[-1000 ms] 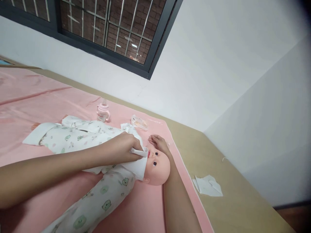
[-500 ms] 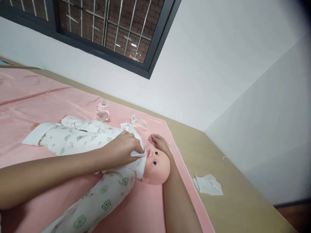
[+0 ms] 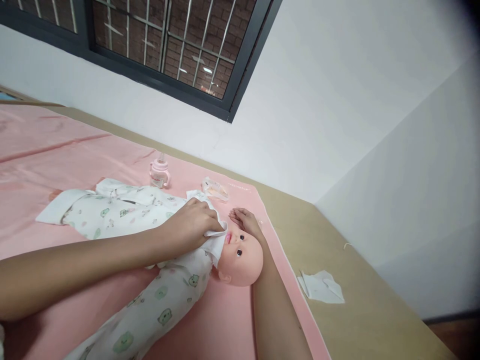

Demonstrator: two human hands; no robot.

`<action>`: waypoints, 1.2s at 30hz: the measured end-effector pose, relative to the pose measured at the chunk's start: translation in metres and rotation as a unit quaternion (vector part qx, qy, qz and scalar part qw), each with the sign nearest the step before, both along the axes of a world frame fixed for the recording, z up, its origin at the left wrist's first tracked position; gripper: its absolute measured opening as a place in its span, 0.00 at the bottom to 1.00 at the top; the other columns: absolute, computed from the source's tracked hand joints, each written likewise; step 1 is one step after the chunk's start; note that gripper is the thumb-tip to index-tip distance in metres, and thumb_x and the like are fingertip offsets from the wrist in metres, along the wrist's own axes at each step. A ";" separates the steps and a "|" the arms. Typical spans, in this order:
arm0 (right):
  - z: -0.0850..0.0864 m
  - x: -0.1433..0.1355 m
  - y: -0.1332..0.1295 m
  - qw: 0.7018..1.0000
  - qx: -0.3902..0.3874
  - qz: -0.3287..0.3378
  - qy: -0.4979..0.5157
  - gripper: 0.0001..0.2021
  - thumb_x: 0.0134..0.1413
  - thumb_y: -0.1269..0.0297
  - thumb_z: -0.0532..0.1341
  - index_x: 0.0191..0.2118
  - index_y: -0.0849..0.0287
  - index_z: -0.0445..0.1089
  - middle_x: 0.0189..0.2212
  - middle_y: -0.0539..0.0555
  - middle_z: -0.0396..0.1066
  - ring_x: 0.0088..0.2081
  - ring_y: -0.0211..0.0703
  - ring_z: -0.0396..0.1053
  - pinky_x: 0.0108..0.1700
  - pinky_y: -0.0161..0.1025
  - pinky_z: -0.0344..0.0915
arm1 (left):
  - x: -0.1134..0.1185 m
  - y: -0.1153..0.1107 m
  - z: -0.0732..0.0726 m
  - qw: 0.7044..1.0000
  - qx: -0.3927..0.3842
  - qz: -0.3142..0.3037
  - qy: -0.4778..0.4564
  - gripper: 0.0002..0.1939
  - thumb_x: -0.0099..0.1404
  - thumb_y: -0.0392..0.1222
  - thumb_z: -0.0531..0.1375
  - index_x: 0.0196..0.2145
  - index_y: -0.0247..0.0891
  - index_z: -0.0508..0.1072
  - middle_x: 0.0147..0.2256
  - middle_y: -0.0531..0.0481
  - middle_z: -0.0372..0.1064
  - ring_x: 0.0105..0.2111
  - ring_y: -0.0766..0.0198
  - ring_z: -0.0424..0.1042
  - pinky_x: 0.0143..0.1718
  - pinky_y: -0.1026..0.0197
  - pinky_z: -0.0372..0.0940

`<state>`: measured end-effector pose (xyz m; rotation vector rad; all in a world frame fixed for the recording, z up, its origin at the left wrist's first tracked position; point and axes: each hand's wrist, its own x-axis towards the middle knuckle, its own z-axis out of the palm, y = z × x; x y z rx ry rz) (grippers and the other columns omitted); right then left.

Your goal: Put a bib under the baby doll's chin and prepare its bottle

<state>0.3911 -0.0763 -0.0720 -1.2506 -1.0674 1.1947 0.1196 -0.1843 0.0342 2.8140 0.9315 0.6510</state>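
Note:
A baby doll point(image 3: 245, 262) lies on its back on the pink sheet, its head to the right and its feet to the left. It wears a white baby outfit point(image 3: 116, 207) with green animal prints, one sleeve stretched toward the lower edge of the view. My left hand point(image 3: 197, 222) lies over the doll's chest, fingers closed on the white collar point(image 3: 217, 242) below its chin. On the far side of the head rests my right hand point(image 3: 244, 220), fingers extended and slightly curved, holding nothing visible. My right forearm passes close along the top of the doll's head.
A pink two-handled baby bottle point(image 3: 160, 172) stands beyond the doll. Near it lies a clear plastic packet point(image 3: 215, 190). The pink sheet point(image 3: 210, 320) covers part of a wooden surface point(image 3: 333, 250), where a folded white cloth or tissue point(image 3: 323, 287) lies. A barred window point(image 3: 165, 45) is behind.
The collar edge in my left hand has shifted very slightly toward the right, baring a little more of the doll's lower head and ear. My right hand stays in place.

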 end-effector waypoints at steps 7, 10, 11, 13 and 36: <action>0.002 -0.001 0.000 1.000 -0.007 -0.004 0.003 0.05 0.46 0.67 0.66 0.32 0.60 0.72 0.31 0.53 0.75 0.36 0.37 0.74 0.47 0.35 0.71 | 0.000 0.002 -0.003 1.000 0.003 0.003 -0.013 0.18 0.59 0.26 0.54 0.40 0.41 0.78 0.39 0.48 0.73 0.40 0.58 0.65 0.42 0.55 0.54; 0.002 -0.001 0.000 1.000 -0.008 -0.005 0.003 0.05 0.47 0.67 0.66 0.32 0.61 0.72 0.30 0.53 0.75 0.35 0.36 0.74 0.47 0.35 0.71 | 0.000 0.004 -0.005 1.000 0.009 0.000 -0.020 0.21 0.57 0.24 0.54 0.41 0.42 0.77 0.39 0.49 0.73 0.41 0.57 0.65 0.42 0.55 0.54; 0.002 -0.001 0.000 1.000 -0.008 -0.005 0.003 0.05 0.47 0.67 0.66 0.32 0.61 0.72 0.30 0.53 0.75 0.35 0.36 0.74 0.47 0.35 0.71 | 0.001 0.005 -0.006 1.000 0.012 -0.002 -0.020 0.23 0.55 0.22 0.54 0.42 0.43 0.77 0.39 0.49 0.73 0.41 0.57 0.65 0.42 0.55 0.54; 0.002 -0.001 0.000 1.000 -0.007 -0.006 0.003 0.05 0.46 0.67 0.66 0.32 0.60 0.72 0.30 0.53 0.75 0.35 0.36 0.74 0.47 0.35 0.71 | 0.001 0.006 -0.008 1.000 0.017 -0.005 -0.022 0.26 0.52 0.20 0.53 0.42 0.43 0.77 0.39 0.50 0.73 0.41 0.57 0.65 0.42 0.55 0.54; 0.001 0.000 -0.001 1.000 -0.002 0.002 -0.006 0.07 0.46 0.65 0.66 0.33 0.60 0.72 0.33 0.54 0.75 0.37 0.38 0.74 0.48 0.36 0.71 | 0.003 0.003 -0.009 0.996 -0.019 -0.036 -0.075 0.23 0.59 0.24 0.54 0.43 0.47 0.77 0.38 0.50 0.72 0.41 0.58 0.66 0.45 0.54 0.54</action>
